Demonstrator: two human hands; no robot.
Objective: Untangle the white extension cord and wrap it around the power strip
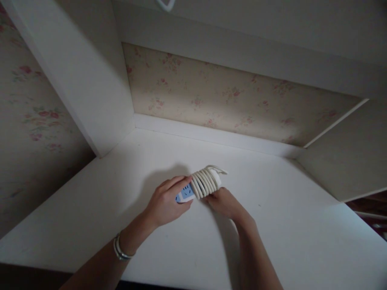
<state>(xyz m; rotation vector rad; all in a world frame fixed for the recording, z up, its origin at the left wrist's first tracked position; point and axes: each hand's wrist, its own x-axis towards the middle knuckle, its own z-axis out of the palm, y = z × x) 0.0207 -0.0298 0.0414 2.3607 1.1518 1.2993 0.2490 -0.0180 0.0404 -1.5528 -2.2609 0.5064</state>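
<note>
A white power strip (185,194) with a pale blue socket face lies on the white desk (272,225), its white cord (205,182) wound round it in several loops. My left hand (166,201) grips the strip's left end, fingers curled over it. My right hand (224,202) holds the right end from below, fingers tucked under the coiled cord. A thin bracelet (120,249) sits on my left wrist.
The desk sits in an alcove: a white side panel (90,76) at the left, floral wallpaper (229,96) at the back, a white shelf underside (256,36) above, and a white panel (347,157) at the right. More floral wall (33,121) is at far left.
</note>
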